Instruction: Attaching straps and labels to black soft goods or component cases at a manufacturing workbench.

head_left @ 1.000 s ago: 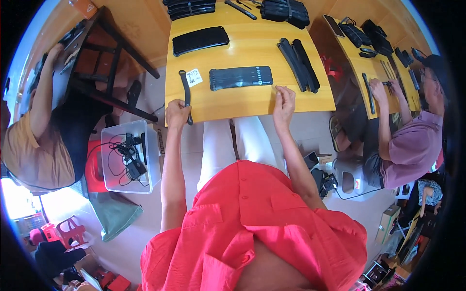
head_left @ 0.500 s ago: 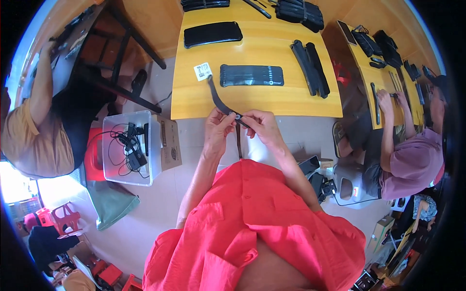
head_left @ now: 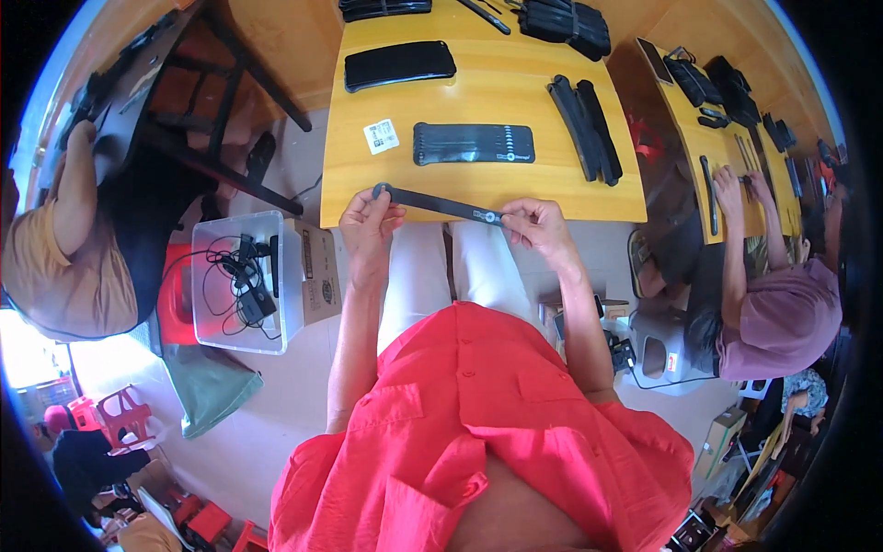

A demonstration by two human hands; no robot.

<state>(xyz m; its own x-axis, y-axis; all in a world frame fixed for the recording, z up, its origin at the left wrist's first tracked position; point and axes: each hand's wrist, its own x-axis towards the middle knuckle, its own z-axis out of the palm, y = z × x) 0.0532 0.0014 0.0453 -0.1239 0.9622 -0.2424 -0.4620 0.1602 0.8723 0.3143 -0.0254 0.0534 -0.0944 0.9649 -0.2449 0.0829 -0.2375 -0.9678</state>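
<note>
I'm watching the left hand (head_left: pixel 370 223) and right hand (head_left: pixel 543 225) pinching a black strap (head_left: pixel 437 202), one grip per end. It's running left-to-right along the near edge of the counter (head_left: pixel 589 198), rounded tip pointing left.

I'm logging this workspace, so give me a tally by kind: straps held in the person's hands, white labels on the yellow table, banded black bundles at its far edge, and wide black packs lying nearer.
Black strap, held by the left hand and right hand: 1
White label: 1
Banded black bundles: 2
Wide black packs: 2
Total: 6
</note>
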